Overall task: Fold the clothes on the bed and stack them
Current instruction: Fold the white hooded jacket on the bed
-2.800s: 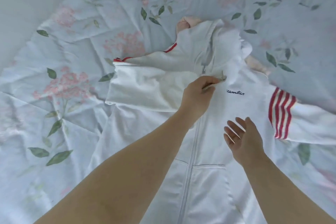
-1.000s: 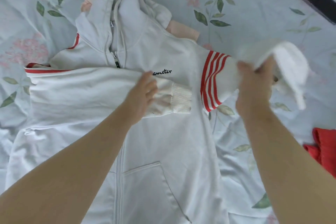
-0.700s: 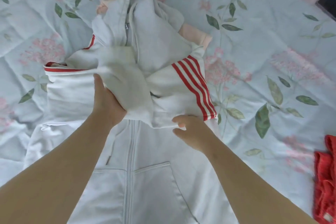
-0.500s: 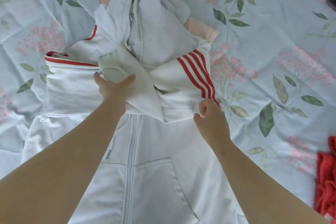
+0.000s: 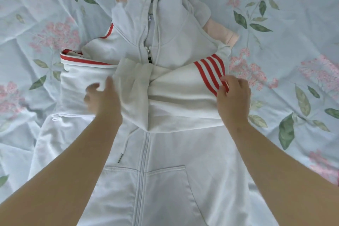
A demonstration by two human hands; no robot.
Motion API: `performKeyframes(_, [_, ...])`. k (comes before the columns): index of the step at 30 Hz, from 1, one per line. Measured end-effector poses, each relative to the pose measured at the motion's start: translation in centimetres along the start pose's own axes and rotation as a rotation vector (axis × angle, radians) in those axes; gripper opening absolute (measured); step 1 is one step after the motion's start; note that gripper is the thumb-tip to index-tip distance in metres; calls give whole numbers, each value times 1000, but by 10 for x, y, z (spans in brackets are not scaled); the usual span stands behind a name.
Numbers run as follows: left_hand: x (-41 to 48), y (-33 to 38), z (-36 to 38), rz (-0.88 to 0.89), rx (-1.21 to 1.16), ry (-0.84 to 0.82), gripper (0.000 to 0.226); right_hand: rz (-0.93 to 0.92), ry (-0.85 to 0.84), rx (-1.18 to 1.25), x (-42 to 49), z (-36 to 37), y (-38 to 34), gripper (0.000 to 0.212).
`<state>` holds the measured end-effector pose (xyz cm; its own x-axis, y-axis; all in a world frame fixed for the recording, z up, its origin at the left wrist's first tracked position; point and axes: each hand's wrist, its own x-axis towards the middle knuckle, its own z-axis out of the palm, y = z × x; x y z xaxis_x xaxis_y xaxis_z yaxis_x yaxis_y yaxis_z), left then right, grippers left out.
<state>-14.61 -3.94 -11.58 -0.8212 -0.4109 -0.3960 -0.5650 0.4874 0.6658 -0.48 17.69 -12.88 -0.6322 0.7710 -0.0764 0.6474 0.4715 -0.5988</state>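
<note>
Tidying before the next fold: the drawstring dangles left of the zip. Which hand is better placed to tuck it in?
Left, probably. The drawstring lies right beside the left forearm, and the left hand looks free; the right hand rests on the striped sleeve across the zip.

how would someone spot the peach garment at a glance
A white hoodie lies spread on the floral bed. The peach garment pokes out from under its hood, mostly at the right. It is the only plain peach cloth there.
</note>
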Motion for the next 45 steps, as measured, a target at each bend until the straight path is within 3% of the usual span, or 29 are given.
performKeyframes(2, [-13, 13, 19, 228, 111, -112, 72, 86, -59, 34, 22, 7, -8, 42])
performKeyframes(5, [-17, 9, 51, 431, 600, -352, 92, 180, -157, 26, 45, 19, -16, 61])
performKeyframes(7, [-8, 2, 58, 447, 755, -328, 85, 120, -220, -119, 52, 22, -18, 72])
performKeyframes(9, [2, 0, 54, 491, 714, -243, 57, -28, -293, -319, 59, 21, -16, 77])
performKeyframes(11, [12, 3, 46, 489, 550, -193, 31, -116, -395, -396, 71, 18, -14, 71])
performKeyframes(13, [24, 8, 32, 355, 220, -191, 26, -134, -470, -363, 83, 14, -15, 51])
performKeyframes(15, [40, 14, 12, 76, -367, -309, 28, -87, -372, -315, 93, 8, -17, 31])
performKeyframes(17, [60, 12, -14, -136, -888, -376, 28, 41, -172, -287, 100, 1, -17, 28])
performKeyframes(19, [78, 1, -33, -256, -1068, -340, 20, 186, -35, -296, 100, -6, -15, 34])
performKeyframes(22, [86, -19, -42, -394, -907, -280, 9, 183, 44, -269, 81, -5, -17, 49])
performKeyframes(26, [89, -31, -45, -438, -797, -302, 13, -79, 200, -145, 23, 11, -21, 34])
performKeyframes(28, [89, -32, -48, -406, -781, -323, 12, -100, 114, -168, -13, 19, -13, 30])
performKeyframes(31, [93, -36, -59, -347, -744, -348, 8, -213, -128, -412, -54, 29, 13, 40])
performKeyframes(33, [99, -39, -70, -285, -703, -345, 9, -274, -143, -468, -55, 25, 25, 30])
performKeyframes(36, [106, -43, -81, -197, -602, -336, 18, -194, -97, -453, -45, 11, 22, 23])
performKeyframes(39, [106, -46, -83, -138, -269, -254, 32, -74, -200, -589, -47, 10, 10, 33])
performKeyframes(41, [103, -43, -83, 30, 70, -133, 50, -21, -197, -642, -49, 12, -4, 34])
performKeyframes(43, [90, -36, -77, 429, 437, 2, 64, -119, -119, -552, -50, 19, -23, 40])
performKeyframes(45, [76, -32, -60, 832, 649, -64, 67, -235, -267, -495, -47, 33, -39, 54])
